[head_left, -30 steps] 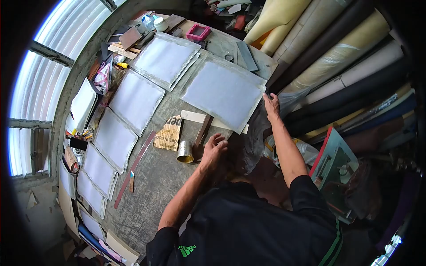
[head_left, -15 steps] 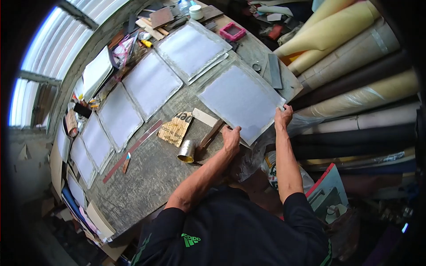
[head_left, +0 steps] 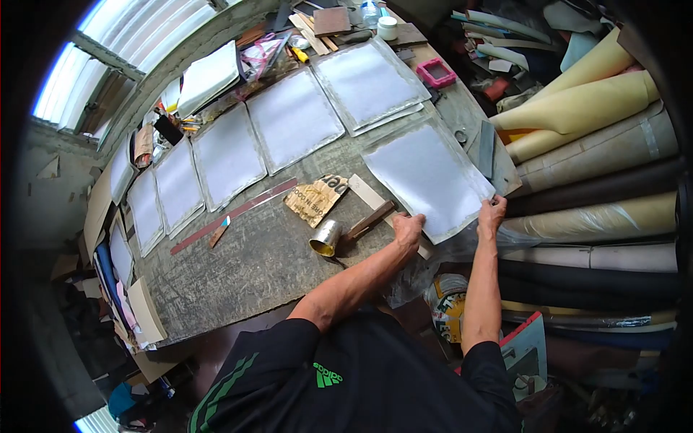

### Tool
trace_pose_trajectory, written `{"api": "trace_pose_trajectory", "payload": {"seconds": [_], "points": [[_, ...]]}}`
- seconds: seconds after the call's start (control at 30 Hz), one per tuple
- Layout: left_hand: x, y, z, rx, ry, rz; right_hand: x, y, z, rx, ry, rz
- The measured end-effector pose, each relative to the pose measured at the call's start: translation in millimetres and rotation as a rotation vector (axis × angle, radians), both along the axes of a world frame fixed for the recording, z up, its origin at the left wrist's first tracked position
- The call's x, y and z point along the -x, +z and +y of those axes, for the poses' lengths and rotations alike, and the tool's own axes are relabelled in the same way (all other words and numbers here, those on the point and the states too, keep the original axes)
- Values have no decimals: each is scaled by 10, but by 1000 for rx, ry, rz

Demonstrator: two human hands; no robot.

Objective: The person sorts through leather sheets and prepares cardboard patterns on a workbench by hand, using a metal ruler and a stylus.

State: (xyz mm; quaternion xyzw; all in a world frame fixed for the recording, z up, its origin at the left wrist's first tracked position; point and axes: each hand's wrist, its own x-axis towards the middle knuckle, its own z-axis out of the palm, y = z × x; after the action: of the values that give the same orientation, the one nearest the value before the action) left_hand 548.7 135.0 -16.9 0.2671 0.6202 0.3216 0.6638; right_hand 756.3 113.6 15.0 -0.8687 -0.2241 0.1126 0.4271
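Observation:
A white sheet (head_left: 433, 177) with greyish borders lies at the right end of the worktable (head_left: 245, 267). My left hand (head_left: 409, 229) is closed at its near left corner, fingers partly hidden. My right hand (head_left: 492, 211) pinches the near right corner. Beside my left hand are a dark wooden stick (head_left: 372, 220) and a pale strip (head_left: 367, 193). A metal can (head_left: 326, 237), tilted on its side with yellowish stuff inside, lies to the left. Behind it is a torn piece of brown printed paper (head_left: 316, 200).
Several more white sheets (head_left: 296, 119) run along the table's far side. A reddish ruler strip (head_left: 238, 215) and a small spatula-like blade (head_left: 219, 232) lie in front. A pink frame (head_left: 436, 73) and a grey bar (head_left: 485, 149) sit at the right. Material rolls (head_left: 599, 159) stand beyond the edge.
The view has shifted, so the table appears turned. The sheet's near edge, held by both hands, has come down closer to the table. Both hands stay at its corners.

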Motion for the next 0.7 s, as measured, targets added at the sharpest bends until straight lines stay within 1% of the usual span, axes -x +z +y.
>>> {"api": "trace_pose_trajectory", "payload": {"seconds": [0.07,0.1,0.13,0.17,0.2,0.23,0.27,0.3,0.33,0.37,0.4,0.43,0.5,0.53,0.57,0.6,0.63,0.67,0.7], "points": [[18,271,96,-57,0,45,-100,104,61,-16,20,-46],[46,465,156,-102,0,92,-200,89,103,-150,72,-5],[144,842,243,-143,-61,90,-176,316,161,-129,104,-54],[202,869,355,-214,-59,20,-239,380,227,-242,182,-102],[294,1047,477,-281,-49,-49,-95,744,318,-267,192,-105],[373,1328,595,-349,-42,-119,56,1136,408,-381,208,120],[504,1575,726,-378,-73,-209,29,1322,533,-385,251,80],[677,1810,857,-407,-106,-301,274,1758,601,-390,328,-43],[851,1999,982,-401,-121,-348,284,1944,725,-426,399,8],[1058,2239,1081,-396,-133,-431,543,2356,792,-507,515,153],[1276,2498,1125,-397,-109,-474,856,2696,868,-532,515,144],[1492,2726,1177,-400,-89,-519,1071,2931,956,-561,584,170],[1906,2985,1315,-400,-21,-658,1323,3165,1249,-527,682,96],[2126,3100,1385,-420,5,-676,1543,3282,1393,-537,708,168],[2338,3059,1545,-435,1,-685,1817,3377,1547,-544,736,241],[2546,3090,1677,-414,51,-648,2057,3440,1724,-522,780,288],[2751,3125,1824,-393,101,-613,2235,3404,1984,-527,752,297],[2964,3064,2081,-375,86,-637,2368,3347,2305,-499,770,331],[3181,3069,2347,-351,68,-569,2511,3342,2631,-469,788,365]]}}
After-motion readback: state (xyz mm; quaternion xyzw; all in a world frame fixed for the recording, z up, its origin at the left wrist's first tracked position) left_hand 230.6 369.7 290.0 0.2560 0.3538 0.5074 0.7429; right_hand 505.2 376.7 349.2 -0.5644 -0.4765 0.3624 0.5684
